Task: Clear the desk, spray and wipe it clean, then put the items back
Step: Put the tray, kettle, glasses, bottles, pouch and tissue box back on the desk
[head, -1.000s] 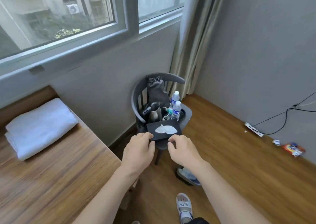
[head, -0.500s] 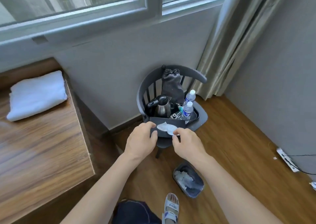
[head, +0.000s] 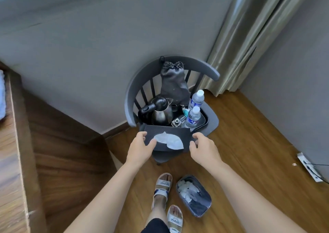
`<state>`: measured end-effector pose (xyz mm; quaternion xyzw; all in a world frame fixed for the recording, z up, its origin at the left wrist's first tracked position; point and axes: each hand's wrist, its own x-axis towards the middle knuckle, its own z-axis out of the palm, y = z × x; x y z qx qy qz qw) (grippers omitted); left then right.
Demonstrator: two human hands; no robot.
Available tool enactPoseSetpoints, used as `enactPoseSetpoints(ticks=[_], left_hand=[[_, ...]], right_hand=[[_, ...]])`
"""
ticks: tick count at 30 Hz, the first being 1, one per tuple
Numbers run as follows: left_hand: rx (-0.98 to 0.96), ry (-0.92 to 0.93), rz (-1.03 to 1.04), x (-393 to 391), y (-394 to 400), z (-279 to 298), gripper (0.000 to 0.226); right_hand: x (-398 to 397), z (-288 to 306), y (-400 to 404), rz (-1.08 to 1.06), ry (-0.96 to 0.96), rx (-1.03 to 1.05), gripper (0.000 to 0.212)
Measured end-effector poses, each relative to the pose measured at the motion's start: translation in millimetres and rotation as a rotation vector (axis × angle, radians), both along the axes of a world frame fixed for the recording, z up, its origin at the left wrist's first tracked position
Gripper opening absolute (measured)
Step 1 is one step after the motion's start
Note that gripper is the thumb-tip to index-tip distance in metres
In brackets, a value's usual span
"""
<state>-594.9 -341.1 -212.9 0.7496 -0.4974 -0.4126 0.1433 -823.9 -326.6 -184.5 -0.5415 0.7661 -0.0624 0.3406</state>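
A black tissue box (head: pixel 184 135) with a white tissue poking from its top lies across the front of a dark grey chair (head: pixel 142 76). My left hand (head: pixel 140 149) holds the box's left end, thumb on its top. At the right end my right hand (head: pixel 204 149) grips it between thumb and fingers. Behind the box on the seat stand a steel kettle (head: pixel 162 111), two water bottles (head: pixel 193 116), a grey drawstring pouch (head: pixel 173 83) and a black tray (head: pixel 204 120). The wooden desk (head: pixel 10 143) runs down the left edge, with a white towel (head: pixel 1 97) just showing.
On the wooden floor near my sandalled feet stands a small dark bin (head: pixel 194 195) holding crumpled tissues. A white power strip (head: pixel 308 168) lies by the right wall. A curtain (head: pixel 249 37) hangs in the corner behind the chair.
The view has tipped down and closer to the chair. The tissue box has come down onto the seat's front, and my hands have spread out to its two ends.
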Motion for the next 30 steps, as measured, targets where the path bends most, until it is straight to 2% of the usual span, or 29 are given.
enactPoseSetpoints(ticks=[3,9,12,18,21,24,28,30], left_hand=[[0.087,0.038,0.031,2.9,-23.5,-50.6,0.065],[0.207,0.082,0.095,19.2,-54.9,-129.6,0.094],[0.290,0.216,0.141,27.7,-67.2,-153.6,0.093],[0.418,0.421,0.222,38.2,-84.4,-175.2,0.072],[0.464,0.488,0.237,42.6,-86.5,-184.2,0.078],[0.458,0.527,0.261,46.1,-85.6,-190.4,0.069],[0.439,0.561,0.252,48.2,-75.7,-191.3,0.067],[0.425,0.575,0.269,47.4,-67.0,-185.4,0.066]], right_hand=[[-21.4,-26.3,-28.2,-0.087,-0.014,-0.023,0.046],[-46.3,-69.7,-92.5,-0.170,-0.060,-0.067,0.073],[-47.4,-84.4,-114.6,-0.152,-0.146,-0.120,0.076],[-42.7,-107.9,-141.9,-0.223,-0.189,-0.178,0.077],[-40.8,-121.5,-150.9,-0.284,-0.187,-0.192,0.080],[-37.3,-133.0,-155.8,-0.313,-0.183,-0.161,0.074],[-37.1,-137.8,-159.6,-0.326,-0.136,-0.179,0.045],[-38.1,-135.0,-158.0,-0.317,-0.108,-0.185,0.046]])
